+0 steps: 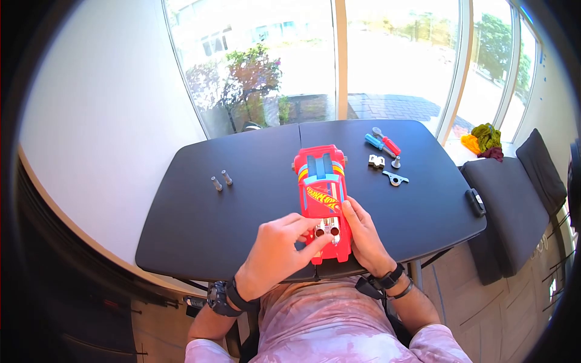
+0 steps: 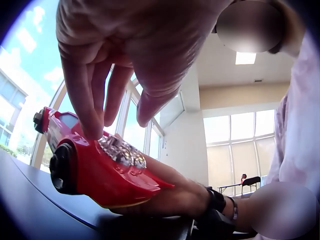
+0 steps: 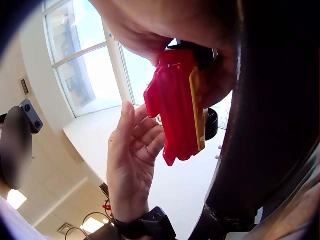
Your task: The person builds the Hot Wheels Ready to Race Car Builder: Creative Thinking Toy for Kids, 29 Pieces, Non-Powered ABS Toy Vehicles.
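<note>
A red toy car (image 1: 321, 181) with yellow lettering and blue trim is held above the black table's near edge. My right hand (image 1: 367, 239) grips its right side; in the right wrist view, the hand (image 3: 175, 25) wraps the red body (image 3: 175, 105). The left hand (image 1: 278, 248) reaches over the car's near end, fingers and thumb spread around a chrome engine piece (image 1: 327, 230). In the left wrist view, the left hand's (image 2: 125, 55) fingertips are at the chrome piece (image 2: 122, 153), while its thumb stands apart above; whether the fingertips touch it I cannot tell.
Two small grey cylinders (image 1: 221, 180) stand on the table (image 1: 254, 151) at left. At right lie blue (image 1: 377, 144) and red-handled tools (image 1: 391, 145), a silver part (image 1: 376, 161), a grey cone-shaped piece (image 1: 396, 162) and a grey bracket (image 1: 396, 178). A black case (image 1: 475, 202) sits at the right edge.
</note>
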Demonstrator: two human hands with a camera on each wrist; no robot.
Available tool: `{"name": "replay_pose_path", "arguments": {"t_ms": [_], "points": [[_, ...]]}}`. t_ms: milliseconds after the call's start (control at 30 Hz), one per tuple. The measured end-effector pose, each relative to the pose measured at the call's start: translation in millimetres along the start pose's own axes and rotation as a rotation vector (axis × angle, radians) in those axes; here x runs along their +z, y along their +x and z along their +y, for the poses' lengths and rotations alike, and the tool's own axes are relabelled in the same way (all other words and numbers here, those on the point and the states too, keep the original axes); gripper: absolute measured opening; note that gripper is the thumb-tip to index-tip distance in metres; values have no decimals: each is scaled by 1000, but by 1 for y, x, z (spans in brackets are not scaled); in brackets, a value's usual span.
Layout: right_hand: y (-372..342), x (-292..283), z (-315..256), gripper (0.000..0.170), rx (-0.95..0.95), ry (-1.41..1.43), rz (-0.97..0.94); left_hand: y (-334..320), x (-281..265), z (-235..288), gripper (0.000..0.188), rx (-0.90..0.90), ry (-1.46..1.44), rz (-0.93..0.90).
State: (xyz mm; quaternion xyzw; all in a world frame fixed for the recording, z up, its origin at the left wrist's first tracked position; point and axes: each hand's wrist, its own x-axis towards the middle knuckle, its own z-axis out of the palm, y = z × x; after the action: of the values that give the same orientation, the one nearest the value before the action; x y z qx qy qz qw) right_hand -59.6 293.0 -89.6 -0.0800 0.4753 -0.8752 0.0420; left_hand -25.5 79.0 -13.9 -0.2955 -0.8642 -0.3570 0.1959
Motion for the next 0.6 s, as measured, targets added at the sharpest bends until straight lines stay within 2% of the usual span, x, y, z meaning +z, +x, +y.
{"name": "replay_pose_path", "arguments": {"t_ms": [67, 233, 300, 400, 467, 600], "points": [[0, 1, -1, 54, 0, 5, 3, 8, -12, -5, 27, 14, 29, 28], [-1, 0, -2, 55, 16, -31, 10, 52, -54, -66, 21, 150, 514, 73], [0, -2, 0, 57, 23, -37, 25, 73, -65, -112, 22, 83, 626, -58], [0, -2, -1, 58, 32, -35, 16, 92, -72, -187, 21, 150, 1050, -271], [0, -2, -2, 59, 35, -33, 6, 93, -70, -226, 17, 49, 1183, -431], [2, -4, 1, 58, 31, -26, 10, 106, -63, -249, 17, -156, 1284, -625]]}}
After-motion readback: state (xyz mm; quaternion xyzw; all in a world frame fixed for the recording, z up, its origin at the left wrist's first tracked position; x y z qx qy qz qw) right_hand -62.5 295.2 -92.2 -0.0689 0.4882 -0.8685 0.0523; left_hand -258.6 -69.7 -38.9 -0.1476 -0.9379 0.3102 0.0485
